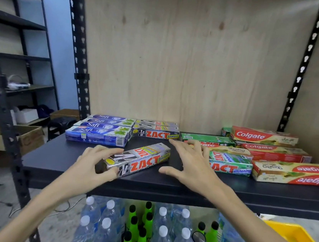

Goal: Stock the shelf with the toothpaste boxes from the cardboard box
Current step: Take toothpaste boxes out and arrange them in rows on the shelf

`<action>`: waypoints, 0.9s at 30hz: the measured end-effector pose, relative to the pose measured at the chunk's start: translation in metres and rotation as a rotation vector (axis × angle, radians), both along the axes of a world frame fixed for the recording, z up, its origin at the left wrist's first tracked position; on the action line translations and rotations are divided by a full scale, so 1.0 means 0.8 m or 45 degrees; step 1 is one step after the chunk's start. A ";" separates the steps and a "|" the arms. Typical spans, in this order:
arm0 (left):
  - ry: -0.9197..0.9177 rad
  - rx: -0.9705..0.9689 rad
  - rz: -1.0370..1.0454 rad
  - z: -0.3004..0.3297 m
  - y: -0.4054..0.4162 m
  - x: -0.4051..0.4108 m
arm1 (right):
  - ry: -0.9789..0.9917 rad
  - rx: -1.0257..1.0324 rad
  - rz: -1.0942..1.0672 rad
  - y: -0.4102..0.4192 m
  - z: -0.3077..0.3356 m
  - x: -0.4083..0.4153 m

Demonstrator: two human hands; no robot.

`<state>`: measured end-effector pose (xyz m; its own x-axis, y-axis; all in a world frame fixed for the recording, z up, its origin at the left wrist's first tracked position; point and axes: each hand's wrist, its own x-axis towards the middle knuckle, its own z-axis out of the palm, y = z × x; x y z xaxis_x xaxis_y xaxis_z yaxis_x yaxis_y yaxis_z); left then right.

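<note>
Gripping the near end of a silver toothpaste box (138, 161), the left hand (89, 162) rests it slanted on the dark shelf (166, 186); the right hand (191, 163) hovers beside it, fingers spread, holding nothing. The box looks light, stiff, crushable; best held by its long sides

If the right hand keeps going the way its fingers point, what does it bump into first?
The right hand points up-left toward the back of the shelf. First in that line seems to be the silver ZACT Smokers box by the Safi boxes; its fingertips look almost there, though depth is hard to judge.
</note>
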<state>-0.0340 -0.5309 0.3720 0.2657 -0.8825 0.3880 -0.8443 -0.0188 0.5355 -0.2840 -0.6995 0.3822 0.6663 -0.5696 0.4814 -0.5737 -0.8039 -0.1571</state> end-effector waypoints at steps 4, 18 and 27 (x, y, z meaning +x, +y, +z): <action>-0.117 0.008 -0.009 0.006 -0.004 0.025 | 0.112 0.176 0.024 -0.004 0.023 0.005; -0.310 -0.182 0.110 0.020 -0.071 0.044 | 0.173 0.041 0.014 -0.081 0.048 0.022; -0.224 0.049 0.015 0.052 -0.190 0.066 | 0.125 0.156 -0.088 -0.168 0.076 0.037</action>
<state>0.0191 -0.6832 0.4135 0.2068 -0.8951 0.3951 -0.9246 -0.0467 0.3780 -0.2543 -0.8341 0.4434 0.6637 -0.6662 0.3400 -0.6445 -0.7401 -0.1921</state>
